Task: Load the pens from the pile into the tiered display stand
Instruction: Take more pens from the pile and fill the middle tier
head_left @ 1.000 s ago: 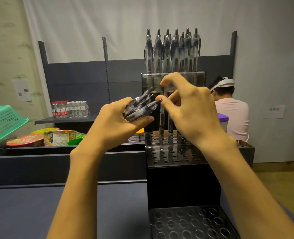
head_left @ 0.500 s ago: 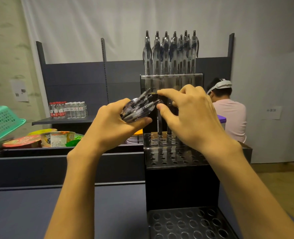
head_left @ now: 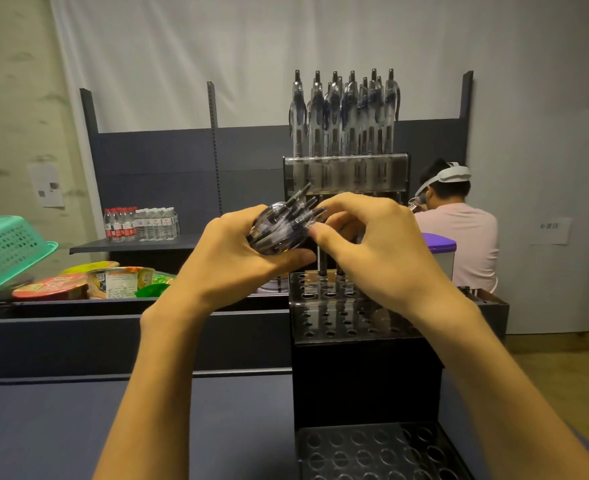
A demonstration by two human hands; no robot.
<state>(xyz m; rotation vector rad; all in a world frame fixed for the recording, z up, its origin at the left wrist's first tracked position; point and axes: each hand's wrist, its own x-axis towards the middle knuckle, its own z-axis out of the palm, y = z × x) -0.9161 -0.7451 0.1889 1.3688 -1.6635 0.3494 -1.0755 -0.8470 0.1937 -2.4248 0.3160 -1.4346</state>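
My left hand (head_left: 230, 261) grips a bundle of clear pens (head_left: 282, 225) with black tips, held up in front of the black tiered display stand (head_left: 362, 375). My right hand (head_left: 372, 251) reaches to the bundle's right end, thumb and fingertips touching the pen tips. Whether it pinches one pen is unclear. The stand's top tier (head_left: 346, 173) holds several upright pens (head_left: 345, 112). On the middle tier (head_left: 341, 317), a few pens (head_left: 322, 263) stand in the back holes, partly hidden by my right hand. The bottom tier (head_left: 376, 452) shows only holes.
A dark table (head_left: 61, 427) spreads left of the stand. Behind it lie snack packets (head_left: 89, 282) and a green basket (head_left: 6, 251). Water bottles (head_left: 140, 223) stand on a far shelf. A seated person (head_left: 459, 230) is behind the stand at right.
My right hand has dropped from above the middle tier and come back to the bundle in my left hand. The left hand has stayed nearly still.
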